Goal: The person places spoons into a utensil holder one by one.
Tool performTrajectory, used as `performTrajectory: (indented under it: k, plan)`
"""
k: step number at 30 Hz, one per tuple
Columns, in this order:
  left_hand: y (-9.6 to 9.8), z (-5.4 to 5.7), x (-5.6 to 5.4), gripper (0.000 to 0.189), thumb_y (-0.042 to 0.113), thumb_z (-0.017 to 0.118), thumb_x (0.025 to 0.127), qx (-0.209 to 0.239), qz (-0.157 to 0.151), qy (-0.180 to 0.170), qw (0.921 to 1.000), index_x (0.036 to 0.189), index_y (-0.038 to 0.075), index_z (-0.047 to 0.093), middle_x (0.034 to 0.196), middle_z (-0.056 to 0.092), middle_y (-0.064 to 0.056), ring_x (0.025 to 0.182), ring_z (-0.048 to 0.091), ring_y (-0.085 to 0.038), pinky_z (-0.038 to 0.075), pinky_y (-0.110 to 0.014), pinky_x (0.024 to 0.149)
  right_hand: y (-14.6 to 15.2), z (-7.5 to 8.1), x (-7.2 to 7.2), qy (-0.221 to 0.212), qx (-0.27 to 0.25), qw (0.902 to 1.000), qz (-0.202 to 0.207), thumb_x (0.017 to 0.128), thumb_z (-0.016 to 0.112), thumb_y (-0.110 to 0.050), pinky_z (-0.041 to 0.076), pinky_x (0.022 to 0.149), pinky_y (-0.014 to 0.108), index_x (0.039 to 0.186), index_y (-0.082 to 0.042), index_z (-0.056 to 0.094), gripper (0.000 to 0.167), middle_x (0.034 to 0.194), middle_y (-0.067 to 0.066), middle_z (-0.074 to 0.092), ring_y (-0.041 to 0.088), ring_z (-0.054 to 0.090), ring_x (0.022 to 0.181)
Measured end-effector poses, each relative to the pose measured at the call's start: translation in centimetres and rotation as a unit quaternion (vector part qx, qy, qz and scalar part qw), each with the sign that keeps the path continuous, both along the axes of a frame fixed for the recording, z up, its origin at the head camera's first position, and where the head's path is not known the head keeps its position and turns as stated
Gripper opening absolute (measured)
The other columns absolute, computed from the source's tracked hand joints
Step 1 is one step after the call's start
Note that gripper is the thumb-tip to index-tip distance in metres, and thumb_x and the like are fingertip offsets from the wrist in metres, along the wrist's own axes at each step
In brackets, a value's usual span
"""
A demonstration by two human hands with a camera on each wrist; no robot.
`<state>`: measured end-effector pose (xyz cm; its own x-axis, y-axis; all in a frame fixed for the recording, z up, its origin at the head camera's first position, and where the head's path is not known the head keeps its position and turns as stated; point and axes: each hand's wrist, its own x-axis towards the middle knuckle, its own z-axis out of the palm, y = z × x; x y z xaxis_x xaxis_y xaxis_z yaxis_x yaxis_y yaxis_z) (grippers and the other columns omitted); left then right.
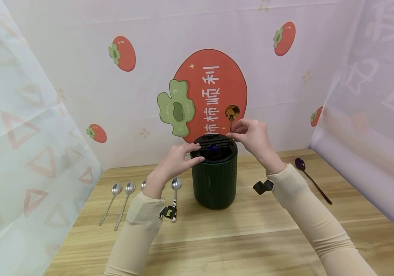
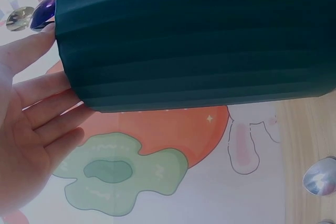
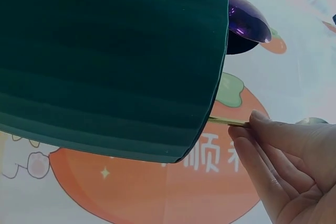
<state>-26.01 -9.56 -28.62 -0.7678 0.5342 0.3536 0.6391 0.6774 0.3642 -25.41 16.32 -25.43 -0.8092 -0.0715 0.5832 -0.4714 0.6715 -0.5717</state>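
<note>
A dark green ribbed utensil holder [image 1: 214,188] with a black slotted top stands upright near the back of the table. My right hand [image 1: 253,138] pinches a gold spoon [image 1: 232,112] by its handle between thumb and fingers. The bowl points up, and the handle's lower part runs down into the holder's back right side. At the left rim, my left hand [image 1: 173,160] touches the holder with thumb and fairly straight fingers. A blue-purple spoon [image 3: 247,20] stands in the holder, its bowl showing above the rim; its handle is hidden inside.
Several silver spoons [image 1: 129,188] lie left of the holder, one partly behind the left wrist. Nearer the holder is a spoon with a black-and-white handle [image 1: 175,184]. A dark purple spoon [image 1: 312,179] lies at the right. A persimmon-print backdrop [image 1: 141,96] rises behind the table.
</note>
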Motion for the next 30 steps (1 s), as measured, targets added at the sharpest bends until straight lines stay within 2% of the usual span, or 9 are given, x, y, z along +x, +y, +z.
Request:
performTrajectory:
  k: [10,20,30]
  plan:
    - [0.1,0.0,0.1,0.05,0.044,0.062,0.089,0.003,0.002,-0.005,1.0,0.128,0.011,0.061,0.131,0.06,-0.003,0.124,0.053,-0.023,0.044,-0.041,0.102,0.1,-0.9,-0.4,-0.027,0.006,0.9996,-0.007,0.081,0.076,-0.024,0.054,0.062,0.035,0.089,-0.006,0.072,0.02,0.084,0.01,0.073,0.02,0.07,0.074]
    - [0.0,0.0,0.2,0.05,0.044,0.062,0.089,0.006,0.003,-0.004,1.0,0.128,0.011,0.061,0.131,0.06,-0.006,0.124,0.052,-0.025,0.043,-0.042,0.103,-0.2,-1.3,-0.7,-0.041,0.004,0.9991,0.002,0.081,0.075,-0.023,0.057,0.066,0.039,0.092,-0.005,0.072,0.021,0.087,0.013,0.073,0.022,0.07,0.077]
    - [0.1,0.1,0.3,0.051,0.044,0.062,0.089,0.004,0.004,0.001,1.0,0.128,0.012,0.061,0.131,0.06,-0.005,0.125,0.052,-0.024,0.042,-0.042,0.103,-0.3,-1.7,-0.9,-0.036,0.018,0.9992,0.006,0.081,0.076,-0.021,0.056,0.066,0.038,0.09,-0.007,0.073,0.017,0.085,0.011,0.074,0.021,0.07,0.076]
